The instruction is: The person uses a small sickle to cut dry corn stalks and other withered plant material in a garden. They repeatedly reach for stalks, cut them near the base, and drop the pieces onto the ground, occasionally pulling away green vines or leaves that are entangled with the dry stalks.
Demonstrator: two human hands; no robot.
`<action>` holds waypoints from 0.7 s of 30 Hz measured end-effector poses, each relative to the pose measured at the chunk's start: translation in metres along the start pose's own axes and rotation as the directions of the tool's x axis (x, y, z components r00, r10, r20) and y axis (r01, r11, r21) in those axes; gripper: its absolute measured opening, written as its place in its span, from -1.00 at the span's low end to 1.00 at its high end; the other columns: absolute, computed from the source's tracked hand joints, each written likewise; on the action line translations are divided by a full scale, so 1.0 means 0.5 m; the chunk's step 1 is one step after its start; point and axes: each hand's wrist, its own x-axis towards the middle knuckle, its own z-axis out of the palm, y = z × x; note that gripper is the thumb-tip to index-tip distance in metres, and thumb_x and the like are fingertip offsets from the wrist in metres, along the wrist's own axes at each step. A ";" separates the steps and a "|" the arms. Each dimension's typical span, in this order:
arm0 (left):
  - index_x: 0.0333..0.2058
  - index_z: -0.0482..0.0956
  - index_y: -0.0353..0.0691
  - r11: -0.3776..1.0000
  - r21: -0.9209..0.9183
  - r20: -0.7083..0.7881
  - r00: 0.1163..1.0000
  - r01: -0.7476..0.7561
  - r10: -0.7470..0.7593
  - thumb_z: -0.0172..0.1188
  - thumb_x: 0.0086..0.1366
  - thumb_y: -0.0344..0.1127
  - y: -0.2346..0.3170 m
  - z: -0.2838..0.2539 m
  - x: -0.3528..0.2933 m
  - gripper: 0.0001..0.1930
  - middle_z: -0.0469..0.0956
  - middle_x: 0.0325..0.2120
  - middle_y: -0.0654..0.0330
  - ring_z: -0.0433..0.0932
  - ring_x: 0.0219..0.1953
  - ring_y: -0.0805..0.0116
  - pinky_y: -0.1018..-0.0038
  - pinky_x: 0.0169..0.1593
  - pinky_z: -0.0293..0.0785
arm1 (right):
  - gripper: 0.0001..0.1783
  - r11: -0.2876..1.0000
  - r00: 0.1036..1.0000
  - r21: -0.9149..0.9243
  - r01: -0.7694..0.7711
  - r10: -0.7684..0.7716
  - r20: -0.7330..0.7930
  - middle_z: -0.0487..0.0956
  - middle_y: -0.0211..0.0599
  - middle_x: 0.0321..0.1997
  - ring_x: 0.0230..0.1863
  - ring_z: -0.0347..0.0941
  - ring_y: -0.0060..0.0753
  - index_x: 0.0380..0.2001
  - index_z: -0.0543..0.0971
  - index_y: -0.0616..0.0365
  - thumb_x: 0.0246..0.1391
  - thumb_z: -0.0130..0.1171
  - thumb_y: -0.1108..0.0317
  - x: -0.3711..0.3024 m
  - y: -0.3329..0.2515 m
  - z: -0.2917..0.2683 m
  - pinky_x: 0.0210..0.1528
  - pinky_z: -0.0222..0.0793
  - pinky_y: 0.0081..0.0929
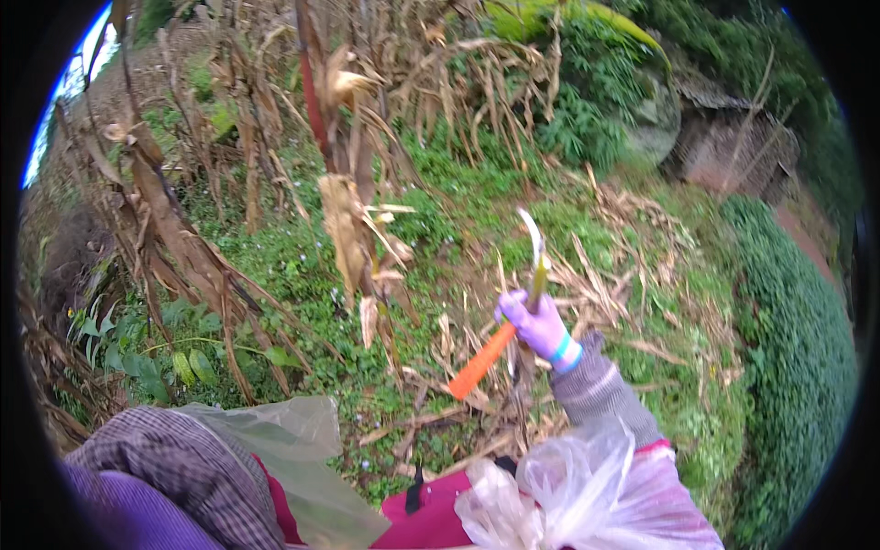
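My right hand point(543, 328), in a purple glove with a light blue cuff, is closed around a sickle point(484, 360). Its orange handle points down to the left, and the pale curved blade rises above the fist. A yellow-green piece beside the blade may be a bit of stalk; I cannot tell. Ahead and to the left of the hand stands a dry corn stalk point(344, 234) with torn, pale husks, apart from the blade. My left hand is out of sight; only a checked grey sleeve or cloth point(174, 458) shows at the lower left.
Clear plastic point(573, 481) hangs by my right arm, and another sheet point(284, 440) lies at my left side. Dry corn plants point(174, 220) lean at the left. Cut stalks point(596, 284) litter the green slope. A hedge point(793, 367) and a boulder point(655, 119) stand at the right.
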 end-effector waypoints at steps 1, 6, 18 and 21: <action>-0.06 0.40 -0.38 1.000 -0.016 0.018 1.000 0.011 -0.010 0.10 0.24 -0.10 -0.004 0.001 0.005 -0.55 0.47 -0.23 0.03 0.47 -0.16 0.22 0.29 -0.02 0.41 | -0.64 1.000 1.000 0.017 0.001 -0.001 0.008 0.53 -0.43 -0.47 -0.39 0.41 -0.61 -0.42 0.54 0.24 0.12 0.15 0.09 0.007 0.002 0.014 -0.24 0.38 -0.55; -0.07 0.40 -0.38 0.999 -0.049 -0.127 0.992 0.003 -0.009 0.10 0.24 -0.08 -0.027 0.023 0.001 -0.54 0.47 -0.23 0.03 0.47 -0.15 0.23 0.29 0.00 0.40 | -0.66 0.998 0.999 -0.025 0.053 -0.054 -0.006 0.53 -0.46 -0.47 -0.38 0.41 -0.64 -0.39 0.55 0.25 0.13 0.13 0.12 0.003 -0.013 -0.005 -0.22 0.38 -0.56; 0.09 0.23 -0.47 0.234 -0.291 0.106 0.275 0.928 -0.956 0.26 0.11 -0.26 0.119 0.479 -0.218 -0.36 0.43 -0.08 -0.15 0.44 -0.02 0.01 0.26 0.08 0.33 | -0.67 0.990 0.996 -0.106 0.092 -0.090 0.021 0.48 -0.44 -0.62 -0.54 0.34 -0.65 -0.42 0.55 0.25 0.14 0.08 0.16 0.031 -0.033 0.065 -0.43 0.33 -0.52; 0.11 0.23 -0.41 -0.009 -0.373 0.231 0.083 0.928 -0.969 0.17 0.11 -0.36 0.134 0.569 -0.242 -0.41 0.42 -0.08 -0.19 0.46 -0.06 -0.12 0.22 -0.02 0.40 | -0.61 0.986 0.998 -0.166 0.007 0.003 0.059 0.47 -0.44 -0.62 -0.53 0.34 -0.62 -0.43 0.55 0.24 0.10 0.14 0.06 0.028 -0.064 0.097 -0.42 0.33 -0.53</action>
